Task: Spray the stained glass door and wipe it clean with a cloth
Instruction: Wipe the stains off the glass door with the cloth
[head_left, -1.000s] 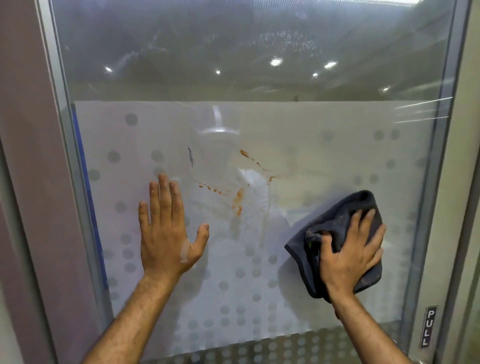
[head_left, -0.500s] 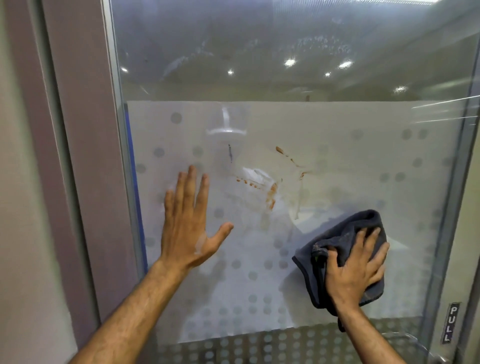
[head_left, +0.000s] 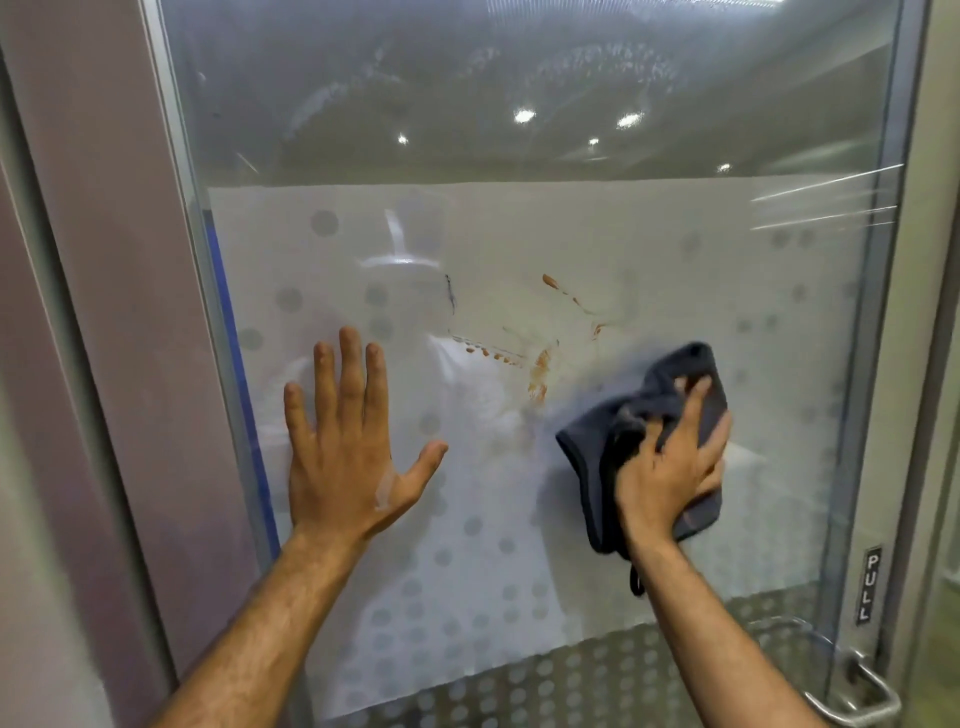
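The glass door (head_left: 519, 234) fills most of the frame, with a frosted, dotted band across its middle and lower part. Brown stains (head_left: 540, 371) sit at the centre of the frame, running from a streak at upper right down to a thicker smear; a short dark mark (head_left: 451, 300) lies just left of them.

The left hand (head_left: 348, 441) is pressed flat on the glass at centre left, fingers straight and spread, thumb out to the right, holding nothing. A pale smudge shows on the skin near the base of the thumb.

The right hand (head_left: 670, 467) is at centre right, fingers partly curled into a dark grey cloth (head_left: 680, 374), gripping it and holding it against the glass. The cloth is bunched, lying just right of and slightly below the brown smear, near it but apart.

A label reading PULL (head_left: 870, 584) is on the right edge of the door, and a metal handle (head_left: 857, 691) is at lower right.
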